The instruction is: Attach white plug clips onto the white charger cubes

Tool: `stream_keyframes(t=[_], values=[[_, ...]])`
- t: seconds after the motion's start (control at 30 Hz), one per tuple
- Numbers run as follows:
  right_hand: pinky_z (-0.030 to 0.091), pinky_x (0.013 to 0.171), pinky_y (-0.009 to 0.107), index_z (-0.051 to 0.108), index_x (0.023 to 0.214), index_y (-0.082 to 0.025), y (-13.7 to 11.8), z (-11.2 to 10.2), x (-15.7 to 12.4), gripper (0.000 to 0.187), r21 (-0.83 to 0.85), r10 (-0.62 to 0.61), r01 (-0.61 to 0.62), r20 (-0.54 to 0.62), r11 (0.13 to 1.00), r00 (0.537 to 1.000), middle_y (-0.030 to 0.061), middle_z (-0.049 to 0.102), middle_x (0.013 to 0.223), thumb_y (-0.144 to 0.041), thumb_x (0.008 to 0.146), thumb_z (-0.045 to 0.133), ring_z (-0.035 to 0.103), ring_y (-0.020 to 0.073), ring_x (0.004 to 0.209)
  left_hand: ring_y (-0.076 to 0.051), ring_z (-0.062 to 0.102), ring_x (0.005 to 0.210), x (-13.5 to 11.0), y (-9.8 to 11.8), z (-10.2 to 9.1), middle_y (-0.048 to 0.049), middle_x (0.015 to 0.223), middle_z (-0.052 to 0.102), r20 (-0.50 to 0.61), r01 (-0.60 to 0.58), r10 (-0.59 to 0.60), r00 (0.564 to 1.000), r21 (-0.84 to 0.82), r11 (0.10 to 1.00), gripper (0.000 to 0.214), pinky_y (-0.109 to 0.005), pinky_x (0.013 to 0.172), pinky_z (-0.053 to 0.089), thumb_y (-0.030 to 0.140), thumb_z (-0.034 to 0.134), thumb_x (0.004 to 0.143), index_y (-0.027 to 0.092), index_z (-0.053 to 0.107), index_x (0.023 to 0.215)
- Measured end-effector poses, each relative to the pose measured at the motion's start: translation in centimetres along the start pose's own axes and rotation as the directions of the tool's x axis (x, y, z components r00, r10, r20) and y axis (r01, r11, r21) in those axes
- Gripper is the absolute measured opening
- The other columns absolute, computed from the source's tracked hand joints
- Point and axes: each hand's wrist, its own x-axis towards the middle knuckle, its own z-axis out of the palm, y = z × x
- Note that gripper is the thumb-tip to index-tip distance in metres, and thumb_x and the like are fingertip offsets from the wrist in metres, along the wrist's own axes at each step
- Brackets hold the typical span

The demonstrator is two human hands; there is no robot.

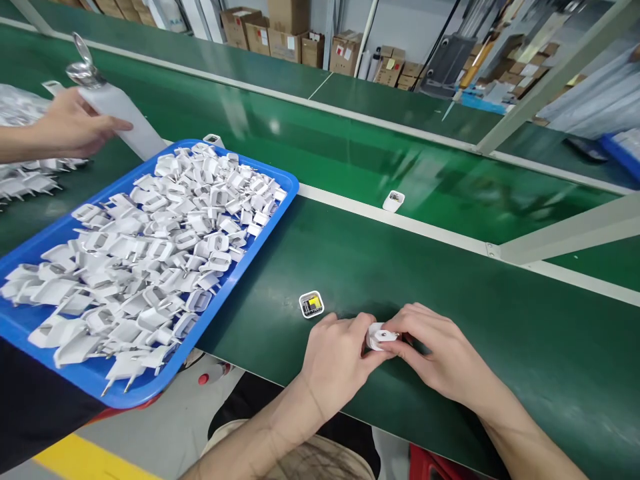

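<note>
Over the green bench my left hand [336, 352] and my right hand [440, 347] meet, both closed, their fingertips pinching a small white charger plug [383, 335] from its two sides. Its far side is partly covered by my fingers. Just beyond my left hand stands an open white charger housing [311, 305], with yellow and black parts showing inside. To the left, a blue tray [235, 283] carries a heap of white two-pin plug covers [165, 233].
A co-worker's hand [75, 127] grips a white pump bottle [125, 117] above the tray's far left corner. Another white housing [393, 201] sits on the green conveyor belt [345, 160] behind a pale rail [430, 235]. A pale metal post [575, 230] rises at right.
</note>
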Motion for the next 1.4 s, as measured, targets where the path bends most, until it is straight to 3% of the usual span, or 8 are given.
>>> stream_keyframes(t=[0.47, 0.67, 0.8, 0.9, 1.03, 1.2, 1.3, 1.4], values=[[0.044, 0.064, 0.03, 0.058, 0.086, -0.023, -1.1, -0.2, -1.5, 0.026, -0.167, 0.182, -0.196, -0.097, 0.966, 0.979, 0.0034, 0.063, 0.079, -0.036, 0.104, 0.046, 0.057, 0.016, 0.069, -0.022, 0.071, 0.069, -0.4, -0.4, 0.1, 0.003, 0.069, 0.071, 0.002, -0.04, 0.04, 0.999, 0.043, 0.998, 0.043, -0.035, 0.073, 0.046, 0.048, 0.072, 0.089, 0.019, 0.059, 0.117], [0.041, 0.048, 0.033, 0.06, 0.085, -0.025, 3.4, -8.5, -10.2, 0.056, -0.236, 0.535, -0.641, -0.384, 0.731, 0.752, 0.0002, 0.055, 0.06, -0.079, 0.087, 0.048, 0.051, 0.0191, 0.051, -0.02, 0.07, 0.069, -0.5, -0.5, 0.0, 0.002, 0.072, 0.071, -0.022, -0.074, 0.074, 0.997, 0.036, 0.997, 0.051, -0.036, 0.075, 0.05, 0.036, 0.066, 0.093, 0.014, 0.05, 0.136], [0.05, 0.059, 0.042, 0.063, 0.093, -0.025, 5.2, -12.3, -14.1, 0.066, -0.353, 0.437, -0.719, -0.609, 0.599, 0.662, 0.0119, 0.06, 0.074, -0.088, 0.076, 0.053, 0.061, 0.0281, 0.064, -0.021, 0.069, 0.072, -1.5, -0.5, -0.6, -0.0006, 0.078, 0.071, -0.094, -0.139, 0.141, 0.986, 0.023, 0.99, 0.042, -0.036, 0.074, 0.053, 0.031, 0.063, 0.093, 0.013, 0.054, 0.131], [0.053, 0.075, 0.046, 0.062, 0.108, -0.02, 5.5, -11.9, -10.4, 0.074, -0.435, 0.338, -0.71, -0.662, 0.553, 0.669, 0.0167, 0.061, 0.088, -0.086, 0.084, 0.042, 0.064, 0.0341, 0.086, -0.02, 0.07, 0.072, -3.0, -1.0, -1.3, -0.0025, 0.083, 0.071, -0.188, -0.221, 0.218, 0.958, 0.005, 0.975, 0.033, -0.033, 0.065, 0.054, 0.03, 0.057, 0.095, 0.015, 0.058, 0.125], [0.052, 0.084, 0.042, 0.053, 0.131, -0.015, 7.1, -9.6, 1.0, 0.07, -0.441, 0.461, -0.691, -0.525, 0.572, 0.716, 0.0166, 0.06, 0.111, -0.072, 0.096, 0.031, 0.064, 0.0282, 0.092, -0.015, 0.066, 0.061, -4.8, -2.9, -2.8, -0.0004, 0.074, 0.068, -0.311, -0.323, 0.302, 0.901, -0.015, 0.946, 0.022, -0.027, 0.054, 0.051, 0.03, 0.049, 0.1, 0.02, 0.064, 0.111], [0.05, 0.077, 0.039, 0.066, 0.109, -0.015, 9.0, -8.6, 12.0, 0.046, -0.406, 0.59, -0.74, -0.447, 0.536, 0.672, 0.0173, 0.063, 0.103, -0.056, 0.094, 0.051, 0.065, 0.0267, 0.083, -0.014, 0.065, 0.061, -5.7, -5.5, -6.7, -0.0001, 0.071, 0.066, -0.429, -0.242, 0.187, 0.884, -0.077, 0.967, 0.021, -0.027, 0.061, 0.054, 0.023, 0.046, 0.1, 0.024, 0.066, 0.1], [0.05, 0.084, 0.04, 0.066, 0.105, -0.017, 8.4, -6.4, 14.4, 0.035, -0.408, 0.48, -0.602, -0.368, 0.686, 0.796, 0.0147, 0.065, 0.1, -0.047, 0.094, 0.05, 0.064, 0.0272, 0.091, -0.016, 0.065, 0.062, -5.4, -5.9, -8.8, 0.0001, 0.071, 0.065, -0.441, -0.15, 0.078, 0.894, -0.131, 0.98, 0.024, -0.029, 0.059, 0.056, 0.024, 0.042, 0.1, 0.027, 0.065, 0.095], [0.053, 0.084, 0.037, 0.064, 0.114, -0.021, 5.8, -2.6, 14.6, 0.038, -0.296, 0.218, -0.239, -0.103, 0.925, 0.971, 0.0104, 0.066, 0.107, -0.052, 0.095, 0.05, 0.065, 0.0234, 0.091, -0.016, 0.068, 0.071, -4.1, -5.8, -9.5, 0.0002, 0.079, 0.067, -0.437, -0.055, -0.015, 0.899, -0.147, 0.988, 0.027, -0.028, 0.067, 0.059, 0.021, 0.04, 0.1, 0.028, 0.066, 0.101]])
